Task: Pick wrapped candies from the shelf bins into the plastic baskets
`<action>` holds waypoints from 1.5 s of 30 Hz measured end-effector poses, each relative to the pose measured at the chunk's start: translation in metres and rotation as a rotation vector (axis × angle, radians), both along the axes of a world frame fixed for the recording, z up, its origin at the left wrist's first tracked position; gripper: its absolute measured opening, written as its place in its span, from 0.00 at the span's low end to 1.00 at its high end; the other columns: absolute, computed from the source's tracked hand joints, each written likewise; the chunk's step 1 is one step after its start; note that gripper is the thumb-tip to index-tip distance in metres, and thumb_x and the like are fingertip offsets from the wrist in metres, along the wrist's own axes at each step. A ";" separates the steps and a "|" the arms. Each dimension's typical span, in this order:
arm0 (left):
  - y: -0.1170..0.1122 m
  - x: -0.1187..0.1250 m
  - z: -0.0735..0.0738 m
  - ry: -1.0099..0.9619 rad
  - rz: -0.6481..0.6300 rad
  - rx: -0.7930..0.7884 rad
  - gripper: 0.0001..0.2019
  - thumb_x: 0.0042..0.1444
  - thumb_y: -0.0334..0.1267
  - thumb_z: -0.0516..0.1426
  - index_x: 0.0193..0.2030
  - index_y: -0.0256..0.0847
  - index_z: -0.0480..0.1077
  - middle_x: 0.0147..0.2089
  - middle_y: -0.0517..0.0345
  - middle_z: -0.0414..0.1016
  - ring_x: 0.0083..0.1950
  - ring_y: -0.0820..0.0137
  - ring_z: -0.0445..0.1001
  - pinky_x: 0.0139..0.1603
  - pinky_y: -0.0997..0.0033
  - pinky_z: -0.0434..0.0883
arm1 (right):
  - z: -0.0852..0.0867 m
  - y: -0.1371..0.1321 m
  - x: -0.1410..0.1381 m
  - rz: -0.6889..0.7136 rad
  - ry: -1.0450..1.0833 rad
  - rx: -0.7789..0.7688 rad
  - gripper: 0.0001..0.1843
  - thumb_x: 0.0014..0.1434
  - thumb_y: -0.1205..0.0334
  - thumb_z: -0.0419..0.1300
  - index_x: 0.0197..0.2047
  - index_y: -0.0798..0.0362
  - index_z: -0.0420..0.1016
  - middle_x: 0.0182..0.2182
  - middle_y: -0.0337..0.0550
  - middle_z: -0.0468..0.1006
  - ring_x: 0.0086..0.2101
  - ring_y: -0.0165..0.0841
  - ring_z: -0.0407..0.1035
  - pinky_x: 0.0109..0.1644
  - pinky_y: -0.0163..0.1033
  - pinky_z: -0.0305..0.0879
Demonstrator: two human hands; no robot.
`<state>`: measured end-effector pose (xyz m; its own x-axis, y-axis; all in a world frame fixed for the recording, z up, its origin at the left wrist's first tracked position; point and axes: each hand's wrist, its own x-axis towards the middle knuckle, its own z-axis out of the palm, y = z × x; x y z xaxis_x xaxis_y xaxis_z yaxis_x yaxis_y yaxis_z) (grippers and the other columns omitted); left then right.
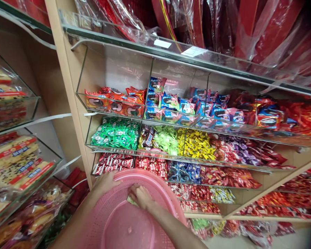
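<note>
A pink plastic basket [168, 197] with a perforated wall stands tilted in front of the shelves, and its smooth round bottom shows. At the basket's upper left edge, my left hand [105, 186] grips the rim with its fingers over the inside. My right hand [140, 195] is inside the basket, near the far wall, with its fingers closed. Under those fingers a small pale green item [131, 200] pokes out; its kind is hard to make out. No other contents show in the visible part of the basket.
Glass-fronted shelves hold green-wrapped sweets [115, 133], yellow-wrapped sweets [197, 143], blue cookie packs [169, 102] and red snack packs [114, 100]. Packaged bread [20, 159] sits on glass shelves at left. A wooden upright [67, 86] separates the units. Bagged sweets [256, 231] lie low at right.
</note>
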<state>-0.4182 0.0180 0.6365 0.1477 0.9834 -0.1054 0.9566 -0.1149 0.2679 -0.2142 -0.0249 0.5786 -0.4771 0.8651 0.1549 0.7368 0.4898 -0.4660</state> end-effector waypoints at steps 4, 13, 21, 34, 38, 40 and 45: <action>0.001 0.001 0.006 0.041 -0.060 0.033 0.26 0.49 0.56 0.50 0.50 0.45 0.67 0.45 0.47 0.76 0.45 0.57 0.74 0.40 0.65 0.66 | 0.005 -0.008 0.003 -0.094 0.067 0.041 0.09 0.59 0.67 0.51 0.40 0.51 0.71 0.38 0.43 0.75 0.39 0.33 0.68 0.41 0.35 0.62; -0.010 0.025 0.005 0.031 -0.225 -0.001 0.24 0.50 0.54 0.51 0.50 0.45 0.67 0.47 0.47 0.75 0.48 0.57 0.73 0.42 0.66 0.66 | 0.001 -0.049 0.009 -0.288 0.225 0.018 0.11 0.58 0.71 0.50 0.40 0.51 0.71 0.37 0.42 0.75 0.39 0.33 0.69 0.43 0.35 0.62; -0.025 0.056 -0.014 -0.003 -0.292 -0.046 0.22 0.48 0.54 0.54 0.47 0.47 0.68 0.49 0.50 0.74 0.50 0.60 0.72 0.46 0.67 0.65 | -0.018 -0.089 0.025 -0.346 0.240 -0.021 0.11 0.56 0.72 0.50 0.38 0.52 0.71 0.34 0.42 0.75 0.37 0.34 0.69 0.41 0.35 0.63; -0.017 0.119 -0.012 -0.001 -0.203 0.039 0.26 0.48 0.57 0.51 0.50 0.42 0.63 0.43 0.48 0.76 0.45 0.57 0.74 0.38 0.67 0.66 | 0.007 -0.065 0.089 -0.170 0.136 0.042 0.13 0.56 0.71 0.50 0.40 0.51 0.72 0.34 0.41 0.75 0.35 0.31 0.69 0.39 0.33 0.63; -0.022 0.124 -0.022 0.017 -0.155 0.021 0.25 0.49 0.57 0.50 0.47 0.43 0.65 0.44 0.48 0.76 0.46 0.57 0.74 0.38 0.67 0.66 | 0.001 -0.060 0.097 -0.107 0.164 0.051 0.13 0.57 0.70 0.50 0.40 0.50 0.72 0.34 0.41 0.74 0.34 0.31 0.69 0.38 0.33 0.63; -0.025 0.125 -0.025 0.027 -0.133 0.028 0.24 0.48 0.58 0.50 0.44 0.42 0.66 0.44 0.47 0.76 0.46 0.57 0.74 0.38 0.67 0.67 | 0.000 -0.058 0.099 -0.080 0.179 0.051 0.12 0.57 0.70 0.50 0.40 0.50 0.72 0.34 0.41 0.74 0.34 0.31 0.68 0.39 0.33 0.63; -0.026 0.131 -0.023 0.031 -0.082 0.034 0.23 0.48 0.57 0.51 0.42 0.41 0.68 0.43 0.46 0.76 0.46 0.57 0.74 0.40 0.66 0.67 | -0.002 -0.054 0.102 -0.025 0.198 0.065 0.12 0.57 0.71 0.50 0.38 0.50 0.72 0.32 0.40 0.73 0.33 0.31 0.68 0.39 0.33 0.63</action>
<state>-0.2874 -0.0080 0.6136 0.2251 0.9713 -0.0775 0.9514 -0.2019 0.2327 -0.1121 -0.0792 0.5769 -0.4100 0.8616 0.2991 0.6467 0.5059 -0.5708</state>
